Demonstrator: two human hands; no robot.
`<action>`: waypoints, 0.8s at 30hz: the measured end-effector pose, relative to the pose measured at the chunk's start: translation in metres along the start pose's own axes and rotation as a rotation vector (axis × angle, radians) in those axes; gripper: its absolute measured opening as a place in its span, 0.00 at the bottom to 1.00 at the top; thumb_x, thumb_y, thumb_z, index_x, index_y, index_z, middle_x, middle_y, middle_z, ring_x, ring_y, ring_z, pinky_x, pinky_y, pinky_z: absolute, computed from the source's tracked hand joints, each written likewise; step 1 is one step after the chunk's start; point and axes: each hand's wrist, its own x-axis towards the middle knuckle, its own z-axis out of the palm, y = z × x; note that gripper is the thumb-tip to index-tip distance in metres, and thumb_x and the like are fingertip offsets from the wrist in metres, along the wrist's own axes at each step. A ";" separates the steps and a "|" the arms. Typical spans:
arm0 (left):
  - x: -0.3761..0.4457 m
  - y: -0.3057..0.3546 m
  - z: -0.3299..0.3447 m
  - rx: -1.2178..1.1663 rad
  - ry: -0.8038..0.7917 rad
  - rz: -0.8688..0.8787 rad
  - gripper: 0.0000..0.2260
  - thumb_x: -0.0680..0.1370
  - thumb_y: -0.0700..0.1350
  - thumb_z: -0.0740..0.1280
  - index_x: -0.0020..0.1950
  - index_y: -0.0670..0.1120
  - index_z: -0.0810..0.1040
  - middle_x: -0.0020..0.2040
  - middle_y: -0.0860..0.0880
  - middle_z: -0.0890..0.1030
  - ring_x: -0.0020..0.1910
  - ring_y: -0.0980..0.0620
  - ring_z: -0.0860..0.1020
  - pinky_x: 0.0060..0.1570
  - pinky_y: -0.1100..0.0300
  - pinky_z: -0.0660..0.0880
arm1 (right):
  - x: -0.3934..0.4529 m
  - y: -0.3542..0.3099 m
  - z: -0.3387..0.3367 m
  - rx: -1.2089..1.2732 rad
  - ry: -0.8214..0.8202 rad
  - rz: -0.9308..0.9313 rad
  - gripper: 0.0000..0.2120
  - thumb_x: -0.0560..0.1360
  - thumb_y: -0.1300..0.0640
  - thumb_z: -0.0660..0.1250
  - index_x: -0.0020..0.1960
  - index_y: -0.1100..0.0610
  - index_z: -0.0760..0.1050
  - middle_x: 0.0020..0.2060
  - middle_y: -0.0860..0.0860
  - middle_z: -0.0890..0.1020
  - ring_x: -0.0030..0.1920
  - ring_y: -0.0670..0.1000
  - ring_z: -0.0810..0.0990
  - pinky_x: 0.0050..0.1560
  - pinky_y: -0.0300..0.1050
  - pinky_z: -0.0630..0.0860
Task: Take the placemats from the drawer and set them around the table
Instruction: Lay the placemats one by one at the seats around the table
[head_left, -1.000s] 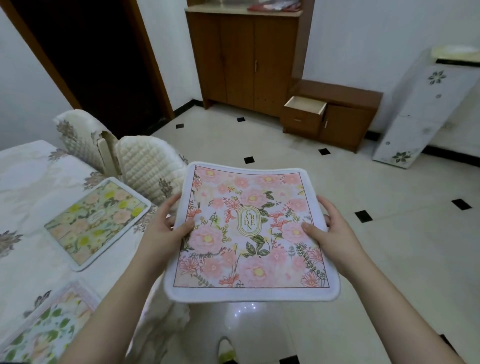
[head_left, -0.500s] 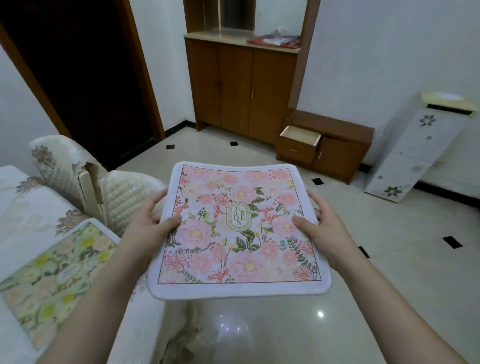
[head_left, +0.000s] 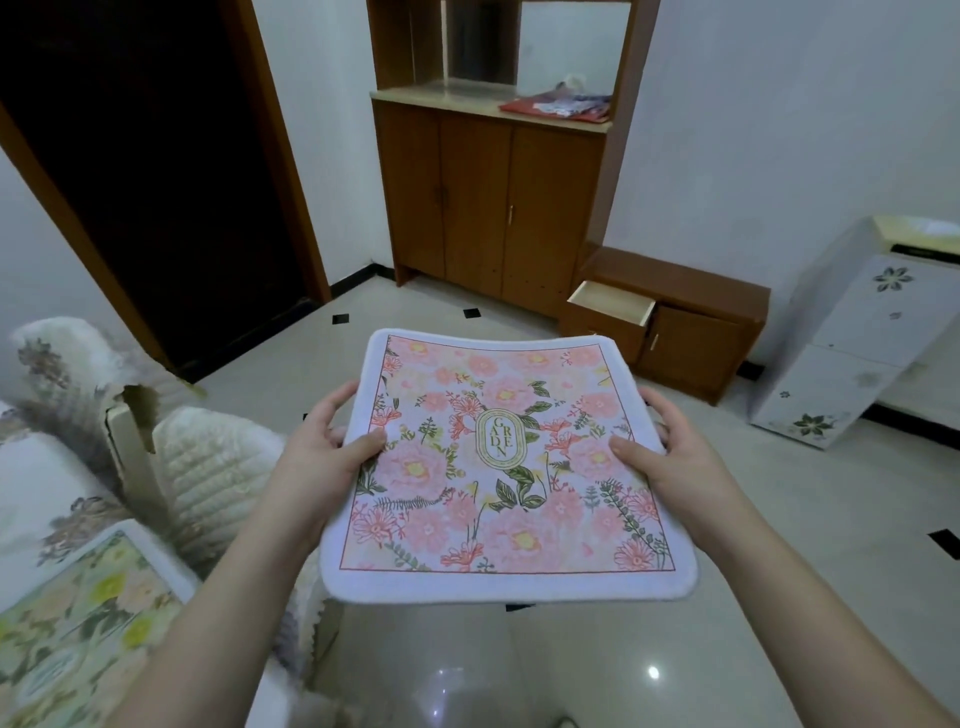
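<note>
The bench (head_left: 31, 499) sits at the frame's lower left, already carrying a green mat (head_left: 78, 618). Mid-frame, the pink mat (head_left: 509, 467) is pinched at its sides by the left hand (head_left: 324, 457) and right hand (head_left: 670, 457). Being limp, it could sag and land crooked. The drawer (head_left: 613, 303), right of centre, stands open; its contents are hidden.

Pink floral placemat (head_left: 498, 467) with white border; brown drawer (head_left: 610, 306).

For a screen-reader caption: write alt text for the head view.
Two hands, left hand and right hand, hold a pink floral placemat by its side edges above a tiled floor; a green placemat lies on the table at left, an open drawer behind.
</note>
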 end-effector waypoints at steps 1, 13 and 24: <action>0.011 0.005 0.009 0.004 0.002 0.001 0.27 0.79 0.38 0.69 0.73 0.61 0.67 0.47 0.45 0.87 0.41 0.38 0.85 0.40 0.35 0.81 | 0.014 0.000 -0.005 0.008 -0.005 0.000 0.29 0.77 0.62 0.69 0.72 0.42 0.65 0.53 0.52 0.83 0.42 0.57 0.87 0.39 0.58 0.83; 0.108 0.061 0.096 0.020 0.113 0.023 0.25 0.80 0.39 0.68 0.70 0.61 0.67 0.47 0.46 0.87 0.43 0.39 0.86 0.44 0.34 0.80 | 0.173 -0.035 -0.059 0.022 -0.133 -0.013 0.29 0.77 0.61 0.69 0.71 0.41 0.64 0.52 0.48 0.83 0.41 0.57 0.87 0.41 0.61 0.83; 0.176 0.072 0.084 -0.024 0.230 -0.001 0.26 0.80 0.38 0.68 0.72 0.61 0.67 0.48 0.46 0.87 0.43 0.38 0.86 0.44 0.34 0.80 | 0.265 -0.057 -0.021 -0.005 -0.250 -0.023 0.30 0.77 0.60 0.69 0.73 0.41 0.62 0.55 0.49 0.82 0.41 0.55 0.87 0.33 0.50 0.82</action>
